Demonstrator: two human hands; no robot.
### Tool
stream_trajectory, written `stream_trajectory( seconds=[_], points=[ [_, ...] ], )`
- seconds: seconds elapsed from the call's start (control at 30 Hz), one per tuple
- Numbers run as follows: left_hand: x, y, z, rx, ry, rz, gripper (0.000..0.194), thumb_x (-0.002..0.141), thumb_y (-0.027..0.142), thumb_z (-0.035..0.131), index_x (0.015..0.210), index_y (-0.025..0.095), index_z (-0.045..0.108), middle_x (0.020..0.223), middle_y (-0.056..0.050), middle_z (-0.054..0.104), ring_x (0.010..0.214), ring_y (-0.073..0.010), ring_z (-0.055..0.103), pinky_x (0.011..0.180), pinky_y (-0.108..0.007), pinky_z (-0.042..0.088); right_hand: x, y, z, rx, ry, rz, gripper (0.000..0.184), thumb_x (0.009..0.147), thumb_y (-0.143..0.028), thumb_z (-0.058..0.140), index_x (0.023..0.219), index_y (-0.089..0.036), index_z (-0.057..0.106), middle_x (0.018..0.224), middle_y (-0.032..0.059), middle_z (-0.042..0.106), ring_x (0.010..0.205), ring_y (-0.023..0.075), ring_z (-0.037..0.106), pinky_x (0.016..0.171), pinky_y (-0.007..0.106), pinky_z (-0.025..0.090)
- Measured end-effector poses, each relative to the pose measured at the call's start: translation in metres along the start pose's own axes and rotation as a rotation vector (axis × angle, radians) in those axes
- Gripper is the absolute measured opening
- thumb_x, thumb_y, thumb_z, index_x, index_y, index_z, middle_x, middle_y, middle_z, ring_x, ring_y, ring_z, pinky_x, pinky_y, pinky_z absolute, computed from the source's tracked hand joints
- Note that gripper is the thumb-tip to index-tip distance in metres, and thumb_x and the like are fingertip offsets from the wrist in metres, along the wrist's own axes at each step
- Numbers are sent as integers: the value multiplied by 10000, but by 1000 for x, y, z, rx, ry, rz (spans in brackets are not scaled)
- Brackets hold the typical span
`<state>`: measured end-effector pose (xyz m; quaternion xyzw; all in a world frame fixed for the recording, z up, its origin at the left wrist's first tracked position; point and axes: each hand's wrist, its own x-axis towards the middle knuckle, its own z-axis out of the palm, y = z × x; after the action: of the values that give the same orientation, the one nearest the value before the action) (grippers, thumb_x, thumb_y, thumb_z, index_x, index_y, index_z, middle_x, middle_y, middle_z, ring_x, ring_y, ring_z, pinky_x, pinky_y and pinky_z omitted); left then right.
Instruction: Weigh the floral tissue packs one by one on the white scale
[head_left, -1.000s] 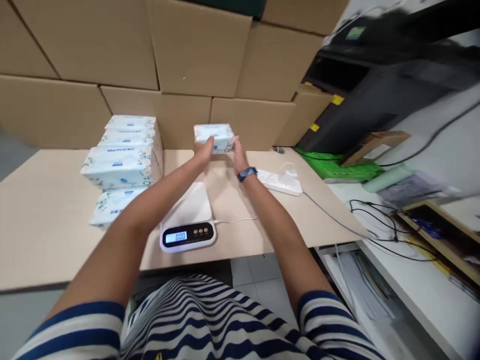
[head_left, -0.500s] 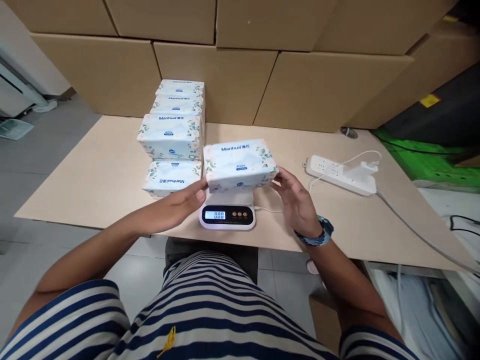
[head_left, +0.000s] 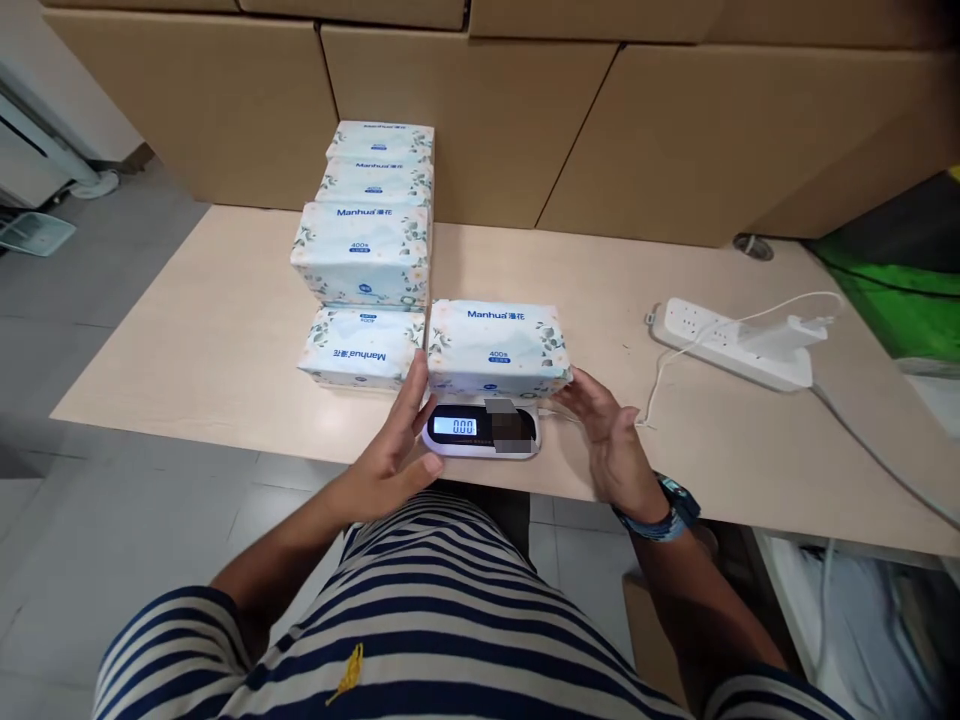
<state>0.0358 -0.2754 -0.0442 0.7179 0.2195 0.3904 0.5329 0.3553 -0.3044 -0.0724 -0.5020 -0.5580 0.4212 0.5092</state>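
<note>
A white tissue pack (head_left: 496, 340) with leaf and flower print is at the kitchen scale (head_left: 480, 450), covering its platform. Whether the pack's full weight rests there I cannot tell; the lit display reads 0.00. My left hand (head_left: 386, 465) has its fingers against the pack's lower left side, thumb apart. At the lower right corner, my right hand (head_left: 607, 430) holds the other side with its fingers. The scale's buttons are obscured by a grey blurred patch. Left of the pack stand more tissue packs (head_left: 360, 250), several stacked in a row with a lower one (head_left: 364, 350) in front.
Large cardboard boxes (head_left: 465, 130) form a wall behind the table (head_left: 187, 330). To the right lies a white power strip (head_left: 720, 340) with a plugged-in adapter and cables. A cable grommet (head_left: 752, 247) sits near the back edge.
The tissue pack has come down level over the scale, between both hands. My left hand has turned with fingers pointing up along its side. The camera view has shifted; the display still reads 0.00.
</note>
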Motion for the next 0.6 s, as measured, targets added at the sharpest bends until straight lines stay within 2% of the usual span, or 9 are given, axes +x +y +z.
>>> stream_trajectory(
  seconds=[0.1, 0.17, 0.23, 0.3, 0.33, 0.4, 0.47, 0.53, 0.6],
  points=[
    [-5, -4, 16, 185, 83, 99, 952, 1093, 480, 586, 1787, 310, -42, 1875, 13, -168, 1754, -262, -147, 1454, -479, 117, -6, -2, 2, -96, -12, -50, 730, 1030, -836, 291, 1624, -479, 518, 1745, -23, 510, 1617, 320, 494, 1364, 658, 386],
    [-5, -4, 18, 343, 162, 211, 863, 1105, 414, 563, 1794, 246, 71, 1899, -36, 23, 1777, -235, 49, 1455, -434, 190, -8, -5, 3, -187, -17, -81, 763, 1021, -845, 290, 1661, -473, 472, 1773, -8, 466, 1664, 337, 420, 1383, 680, 337],
    [-5, -5, 12, 542, 292, 347, 760, 1095, 324, 566, 1772, 232, 232, 1870, -48, 262, 1733, -221, 296, 1425, -420, 327, -9, -8, 5, -282, -19, -99, 804, 1012, -853, 312, 1695, -445, 425, 1787, 29, 439, 1667, 363, 406, 1379, 707, 325],
    [-5, -9, -4, 793, 449, 416, 717, 1060, 247, 612, 1728, 304, 357, 1813, -14, 409, 1693, -237, 389, 1408, -486, 372, -7, -9, 8, -350, -41, -107, 820, 1017, -828, 382, 1726, -415, 370, 1801, 69, 409, 1657, 382, 416, 1360, 724, 345],
    [-6, -11, -14, 908, 519, 396, 730, 1038, 241, 654, 1708, 356, 388, 1807, -2, 416, 1707, -269, 359, 1417, -549, 337, -6, -8, 8, -373, -55, -108, 827, 1023, -803, 430, 1741, -405, 331, 1805, 86, 397, 1653, 387, 420, 1349, 728, 362],
    [-6, -16, -37, 1035, 626, 240, 849, 972, 344, 790, 1706, 409, 367, 1855, -31, 298, 1756, -370, 190, 1426, -685, 194, -1, -4, 9, -421, -66, -105, 877, 1019, -750, 534, 1766, -395, 241, 1807, 115, 388, 1650, 394, 425, 1329, 735, 389],
    [-6, -18, -57, 1003, 664, -11, 1158, 838, 545, 912, 1755, 378, 224, 1895, -114, 96, 1761, -463, 27, 1405, -761, 94, 8, 2, 6, -480, -45, -125, 968, 992, -729, 618, 1778, -396, 161, 1806, 138, 386, 1639, 405, 445, 1298, 732, 436],
    [-6, -16, -68, 903, 649, -217, 1424, 736, 697, 930, 1781, 325, 38, 1890, -178, -30, 1755, -490, -8, 1397, -765, 126, 21, 8, 1, -527, -30, -186, 1057, 959, -738, 665, 1782, -400, 94, 1804, 157, 383, 1608, 413, 493, 1255, 713, 498],
    [-5, -13, -69, 853, 629, -306, 1478, 736, 738, 905, 1777, 305, -50, 1886, -196, -39, 1761, -472, 16, 1400, -735, 194, 37, 11, -5, -560, -48, -269, 1139, 929, -766, 684, 1786, -389, 34, 1797, 180, 388, 1561, 421, 552, 1204, 696, 554]
  ],
)
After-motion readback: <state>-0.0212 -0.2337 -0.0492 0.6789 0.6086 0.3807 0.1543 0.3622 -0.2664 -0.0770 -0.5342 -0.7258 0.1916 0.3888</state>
